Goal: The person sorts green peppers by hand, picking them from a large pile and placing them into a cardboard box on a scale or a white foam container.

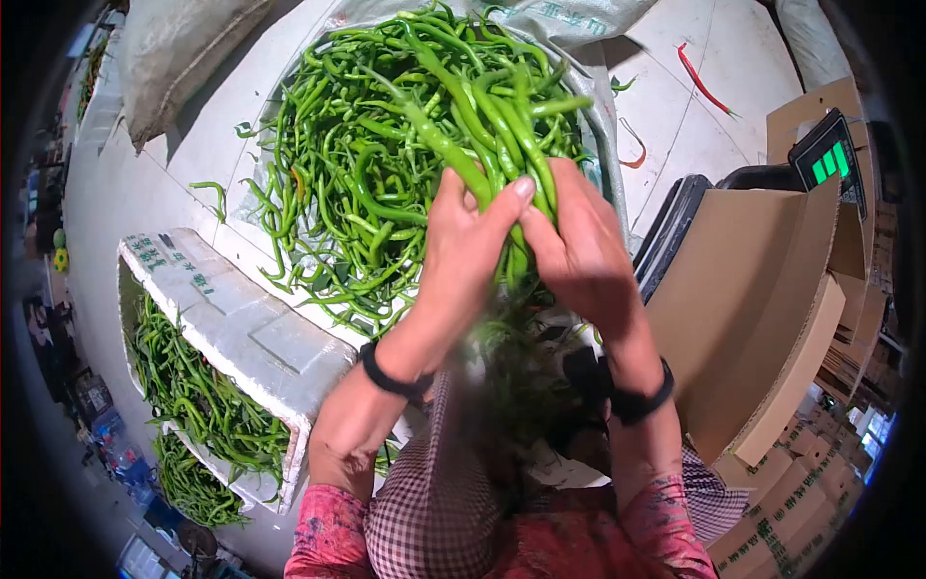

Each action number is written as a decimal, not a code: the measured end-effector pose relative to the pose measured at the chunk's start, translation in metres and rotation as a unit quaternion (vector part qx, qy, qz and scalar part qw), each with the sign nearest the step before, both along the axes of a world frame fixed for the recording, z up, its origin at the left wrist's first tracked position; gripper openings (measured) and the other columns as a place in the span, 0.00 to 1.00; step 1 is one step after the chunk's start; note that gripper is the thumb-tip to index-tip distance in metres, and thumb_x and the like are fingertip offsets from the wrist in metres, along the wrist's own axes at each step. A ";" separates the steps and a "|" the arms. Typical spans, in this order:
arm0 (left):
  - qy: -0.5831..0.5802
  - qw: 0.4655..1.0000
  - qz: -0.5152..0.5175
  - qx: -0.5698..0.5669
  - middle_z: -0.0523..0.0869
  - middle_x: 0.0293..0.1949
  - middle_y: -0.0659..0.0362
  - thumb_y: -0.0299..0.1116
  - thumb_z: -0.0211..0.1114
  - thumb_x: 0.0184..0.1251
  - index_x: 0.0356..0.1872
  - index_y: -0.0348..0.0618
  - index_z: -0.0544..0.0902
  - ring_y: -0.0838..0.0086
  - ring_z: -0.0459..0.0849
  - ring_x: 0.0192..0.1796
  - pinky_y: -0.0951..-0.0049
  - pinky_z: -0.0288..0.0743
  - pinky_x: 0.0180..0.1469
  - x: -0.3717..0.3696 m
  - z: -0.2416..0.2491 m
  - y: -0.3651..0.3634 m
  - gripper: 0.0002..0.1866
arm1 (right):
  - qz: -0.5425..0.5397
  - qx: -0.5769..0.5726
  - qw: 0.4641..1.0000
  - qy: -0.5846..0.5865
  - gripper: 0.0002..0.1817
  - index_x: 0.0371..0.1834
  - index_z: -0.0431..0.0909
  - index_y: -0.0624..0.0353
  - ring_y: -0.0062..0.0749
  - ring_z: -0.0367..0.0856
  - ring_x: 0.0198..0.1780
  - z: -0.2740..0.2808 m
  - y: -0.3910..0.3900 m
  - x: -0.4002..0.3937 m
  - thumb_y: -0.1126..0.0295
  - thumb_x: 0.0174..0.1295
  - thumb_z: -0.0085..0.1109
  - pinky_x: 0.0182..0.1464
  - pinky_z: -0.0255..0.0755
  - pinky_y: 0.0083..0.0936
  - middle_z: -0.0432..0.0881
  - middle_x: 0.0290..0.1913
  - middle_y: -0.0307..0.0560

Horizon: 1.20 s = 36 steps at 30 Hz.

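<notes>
While the left hand [451, 241] and the right hand [582, 241] are clamped side by side on a bunch of long green chili peppers [503, 130], that bunch is above a large heap of loose peppers [323, 125]. A white foam box [256, 309] of peppers stands at left, an open cardboard box [738, 289] at right. One red chili pepper [700, 79] lies on the tiled floor [725, 39] beyond.
</notes>
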<state>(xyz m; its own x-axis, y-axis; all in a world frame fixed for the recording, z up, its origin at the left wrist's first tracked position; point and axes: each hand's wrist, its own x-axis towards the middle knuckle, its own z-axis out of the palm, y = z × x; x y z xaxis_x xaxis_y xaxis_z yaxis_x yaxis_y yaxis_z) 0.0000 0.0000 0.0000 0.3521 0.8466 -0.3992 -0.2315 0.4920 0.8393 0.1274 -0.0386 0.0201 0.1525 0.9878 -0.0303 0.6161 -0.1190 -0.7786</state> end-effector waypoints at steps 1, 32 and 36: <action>-0.041 0.999 -0.001 -0.019 0.77 0.57 0.50 0.28 0.66 0.64 0.65 0.33 0.64 0.70 0.76 0.60 0.70 0.68 0.63 -0.003 0.024 -0.004 0.30 | -0.009 0.039 0.998 -0.040 0.22 0.59 0.70 0.67 0.59 0.77 0.49 0.025 -0.004 -0.005 0.75 0.61 0.55 0.54 0.70 0.43 0.78 0.45 0.62; -0.082 0.978 0.065 -0.180 0.85 0.44 0.55 0.34 0.68 0.65 0.49 0.36 0.77 0.68 0.85 0.44 0.62 0.82 0.49 -0.025 -0.110 -0.018 0.16 | -0.058 -0.137 0.822 0.549 0.18 0.57 0.75 0.67 0.27 0.78 0.54 -0.113 -0.033 -0.002 0.64 0.74 0.45 0.57 0.72 0.25 0.82 0.50 0.45; -0.072 0.989 -0.032 -0.126 0.85 0.47 0.53 0.26 0.66 0.61 0.54 0.32 0.76 0.68 0.85 0.47 0.66 0.76 0.57 -0.029 -0.090 -0.025 0.20 | -0.049 -0.081 0.918 0.386 0.18 0.58 0.74 0.68 0.32 0.77 0.56 -0.119 -0.059 0.003 0.69 0.72 0.45 0.59 0.69 0.24 0.81 0.51 0.50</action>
